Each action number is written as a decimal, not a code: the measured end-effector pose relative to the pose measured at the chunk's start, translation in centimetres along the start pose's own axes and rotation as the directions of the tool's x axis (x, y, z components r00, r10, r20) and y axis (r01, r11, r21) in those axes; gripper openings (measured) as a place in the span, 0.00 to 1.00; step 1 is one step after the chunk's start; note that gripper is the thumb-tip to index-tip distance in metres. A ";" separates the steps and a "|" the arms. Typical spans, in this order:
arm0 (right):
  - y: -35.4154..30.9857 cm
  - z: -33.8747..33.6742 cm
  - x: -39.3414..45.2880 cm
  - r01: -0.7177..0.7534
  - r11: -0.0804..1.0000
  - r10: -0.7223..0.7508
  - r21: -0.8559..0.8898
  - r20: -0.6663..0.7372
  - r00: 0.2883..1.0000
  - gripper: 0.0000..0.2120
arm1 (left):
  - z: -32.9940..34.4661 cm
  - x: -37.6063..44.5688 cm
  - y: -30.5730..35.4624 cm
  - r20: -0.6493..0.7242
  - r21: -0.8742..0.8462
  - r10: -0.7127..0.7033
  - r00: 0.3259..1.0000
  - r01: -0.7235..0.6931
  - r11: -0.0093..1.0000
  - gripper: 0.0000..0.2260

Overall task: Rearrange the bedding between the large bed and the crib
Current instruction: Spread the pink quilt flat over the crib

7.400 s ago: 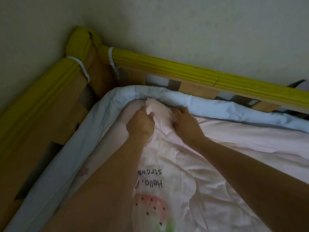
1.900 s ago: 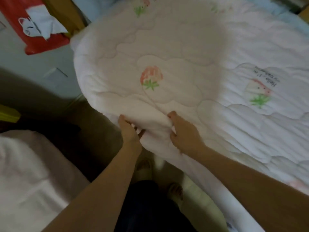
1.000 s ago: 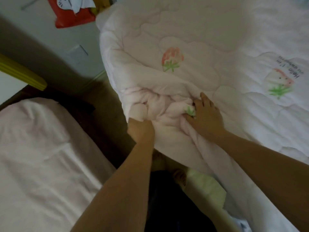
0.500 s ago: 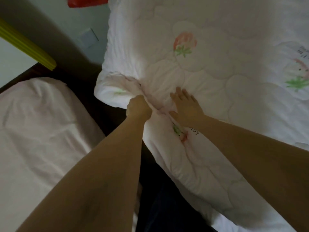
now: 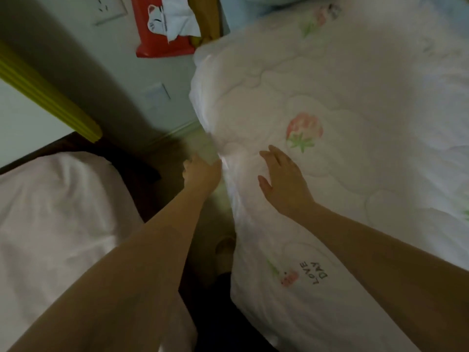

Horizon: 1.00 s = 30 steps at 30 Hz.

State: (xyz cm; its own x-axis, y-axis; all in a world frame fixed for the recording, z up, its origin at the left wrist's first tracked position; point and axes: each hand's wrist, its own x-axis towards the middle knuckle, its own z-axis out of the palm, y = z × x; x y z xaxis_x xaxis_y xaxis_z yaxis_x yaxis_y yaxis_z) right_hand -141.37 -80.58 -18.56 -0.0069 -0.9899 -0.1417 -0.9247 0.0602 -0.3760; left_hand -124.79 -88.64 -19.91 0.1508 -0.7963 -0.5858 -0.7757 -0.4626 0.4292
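Observation:
A pale pink quilted blanket (image 5: 355, 110) printed with strawberries and the words "LOVE DAY" fills the right half of the view. Its near edge hangs down over the side. My left hand (image 5: 200, 171) is at that hanging edge with its fingers curled, gripping a fold of the blanket. My right hand (image 5: 281, 179) lies flat on top of the blanket with straight, spread fingers, just right of the edge. On the left lies a second bed with a pale pink sheet (image 5: 58, 219).
A red tissue pack (image 5: 165, 29) hangs near the wall at the top, beside a yellow-padded post (image 5: 205, 21). A yellow padded rail (image 5: 48, 97) crosses the upper left. Wall sockets (image 5: 109, 8) sit above. A dark floor gap (image 5: 203, 250) separates the two beds.
The bunched corner of the blanket has been let down and spread out. My right hand has flattened on top. The view has swung up, showing the tissue pack again.

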 end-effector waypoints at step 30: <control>-1.2 -2.0 28.1 0.036 0.984 -0.044 0.175 0.042 0.998 0.16 | -7.7 19.9 15.2 -0.149 0.485 0.313 0.938 -0.207 0.850 0.24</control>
State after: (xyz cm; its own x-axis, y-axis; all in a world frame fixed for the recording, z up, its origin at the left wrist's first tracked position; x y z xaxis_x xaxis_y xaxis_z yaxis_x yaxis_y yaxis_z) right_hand -141.20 -108.73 -20.23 0.0495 -0.9853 -0.1634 -0.8434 0.0464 -0.5353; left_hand -128.82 -114.51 -19.72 -0.0100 -0.9498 -0.3127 -0.9875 -0.0399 0.1528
